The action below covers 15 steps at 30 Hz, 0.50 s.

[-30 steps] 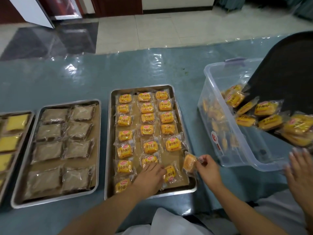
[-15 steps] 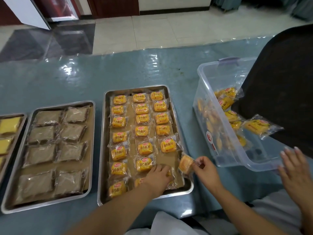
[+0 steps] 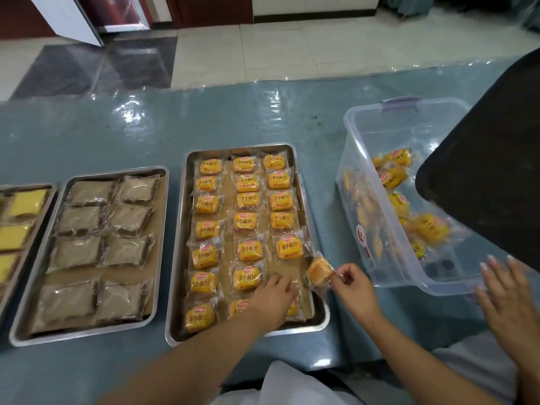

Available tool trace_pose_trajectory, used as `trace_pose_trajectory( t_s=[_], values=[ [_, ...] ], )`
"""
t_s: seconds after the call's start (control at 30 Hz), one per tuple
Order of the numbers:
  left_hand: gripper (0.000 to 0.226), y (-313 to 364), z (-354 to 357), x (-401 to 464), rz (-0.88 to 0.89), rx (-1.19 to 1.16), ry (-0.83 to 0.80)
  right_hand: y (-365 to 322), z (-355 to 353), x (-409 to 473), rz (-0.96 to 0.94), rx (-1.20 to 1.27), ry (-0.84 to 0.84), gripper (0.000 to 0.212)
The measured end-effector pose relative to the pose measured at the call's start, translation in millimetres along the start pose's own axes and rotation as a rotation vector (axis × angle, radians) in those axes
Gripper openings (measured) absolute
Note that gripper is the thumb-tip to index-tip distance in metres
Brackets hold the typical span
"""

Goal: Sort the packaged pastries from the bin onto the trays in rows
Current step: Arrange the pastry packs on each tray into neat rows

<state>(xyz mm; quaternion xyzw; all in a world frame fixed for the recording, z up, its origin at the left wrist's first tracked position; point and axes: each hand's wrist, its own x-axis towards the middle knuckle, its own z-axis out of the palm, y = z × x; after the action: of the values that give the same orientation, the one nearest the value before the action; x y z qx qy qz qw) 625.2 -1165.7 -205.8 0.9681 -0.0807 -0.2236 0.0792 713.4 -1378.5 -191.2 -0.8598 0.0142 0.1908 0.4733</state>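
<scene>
The steel tray point(image 3: 321, 324) of yellow pastries is nearly full: 3 columns run down it, with the near-right corner not yet tidy. The left hand point(image 3: 273, 293) lies on packets there, fingers loosely spread. The right hand point(image 3: 352, 283) pinches one wrapped pastry point(image 3: 319, 270) by its edge, just over the tray's right rim. The clear bin point(image 3: 380, 258) on the worktop point(image 3: 146, 127) holds plenty more, so sorting is far from finished
</scene>
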Motion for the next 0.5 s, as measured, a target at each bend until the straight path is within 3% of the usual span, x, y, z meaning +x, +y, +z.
trace_pose_trajectory(
  t_s=[0.1, 0.2, 0.37, 0.5],
  values=[
    [0.075, -13, -5, 2, 0.243, 0.253, -0.062, -2, -3, -1, -0.003, -0.006, -0.006, 0.016],
    [0.069, -17, -9, 5, 0.299, 0.356, -0.085, -6, -7, -2, 0.002, 0.005, 0.009, 0.015],
    [0.053, -10, -11, 13, 0.068, 0.256, 0.001, -13, -17, -8, -0.017, 0.020, 0.032, 0.012],
    [0.054, -7, -9, 20, -0.075, 0.154, 0.073, -15, -21, -14, -0.113, -0.024, 0.030, 0.013]
  ],
)
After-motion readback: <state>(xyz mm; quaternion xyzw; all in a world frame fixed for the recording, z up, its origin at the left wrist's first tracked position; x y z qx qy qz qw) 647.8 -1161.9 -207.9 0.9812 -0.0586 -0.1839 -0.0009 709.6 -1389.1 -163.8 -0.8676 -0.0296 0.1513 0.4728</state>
